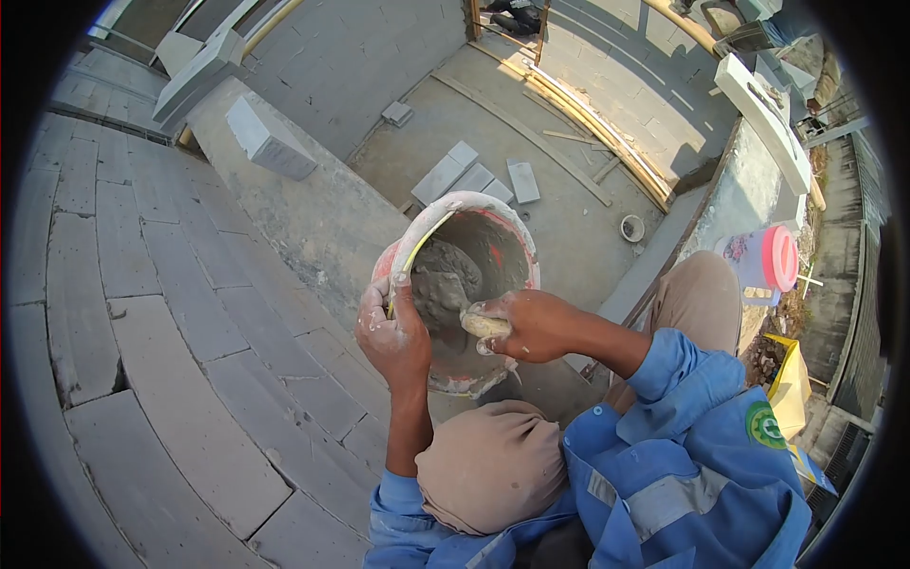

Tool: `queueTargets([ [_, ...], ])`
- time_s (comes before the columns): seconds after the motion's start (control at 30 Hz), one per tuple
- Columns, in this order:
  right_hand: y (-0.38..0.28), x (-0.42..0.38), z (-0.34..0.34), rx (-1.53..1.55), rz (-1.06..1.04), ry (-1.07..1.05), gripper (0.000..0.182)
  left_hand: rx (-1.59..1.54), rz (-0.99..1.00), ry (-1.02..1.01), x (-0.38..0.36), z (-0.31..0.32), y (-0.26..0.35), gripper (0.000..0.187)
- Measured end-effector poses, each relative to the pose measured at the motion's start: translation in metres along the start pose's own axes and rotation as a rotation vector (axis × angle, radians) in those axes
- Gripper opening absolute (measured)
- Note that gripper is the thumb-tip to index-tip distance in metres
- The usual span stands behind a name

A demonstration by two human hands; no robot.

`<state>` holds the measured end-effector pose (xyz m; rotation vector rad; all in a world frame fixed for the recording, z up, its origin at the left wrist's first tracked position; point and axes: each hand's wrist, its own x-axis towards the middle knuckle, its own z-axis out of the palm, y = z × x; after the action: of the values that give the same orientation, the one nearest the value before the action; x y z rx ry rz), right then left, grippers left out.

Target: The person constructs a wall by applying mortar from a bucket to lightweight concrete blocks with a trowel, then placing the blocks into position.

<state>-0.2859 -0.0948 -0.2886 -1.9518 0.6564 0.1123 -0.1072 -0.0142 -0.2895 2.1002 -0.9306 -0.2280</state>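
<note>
A mortar-smeared bucket (527, 228) stands tilted in front of my knees, with wet grey mortar (438, 284) inside. My left hand (393, 332) is closed on the bucket's left rim, its fingers dusted with dried mortar. In my right hand (533, 325) is the pale handle of a trowel (485, 325). The trowel's blade reaches into the mortar and is mostly covered by it, so its shape is hard to make out.
A block wall (190, 370) runs along my left. One loose block (268, 140) rests on the concrete ledge (313, 204). Several blocks (445, 178) and long poles (588, 119) lie on the floor far below. A pink-lidded jug (779, 258) stands at right. Other people are at the top.
</note>
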Motion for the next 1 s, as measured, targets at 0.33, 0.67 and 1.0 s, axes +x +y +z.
queueTargets([
  [0.33, 0.025, 0.037, 0.004, -0.698, 0.184, 0.252, 0.043, -0.027, -0.004, 0.003, -0.005, -0.001, 0.003, 0.028],
  [0.67, 0.051, 0.013, 0.023, 0.29, 0.392, -0.244, 0.03, -0.078, -0.011, 0.015, -0.008, 0.005, -0.002, 0.031],
  [1.0, 0.008, 0.023, 0.02, -0.028, -0.196, 0.205, 0.023, -0.02, -0.015, -0.015, -0.009, 0.002, 0.007, 0.028],
])
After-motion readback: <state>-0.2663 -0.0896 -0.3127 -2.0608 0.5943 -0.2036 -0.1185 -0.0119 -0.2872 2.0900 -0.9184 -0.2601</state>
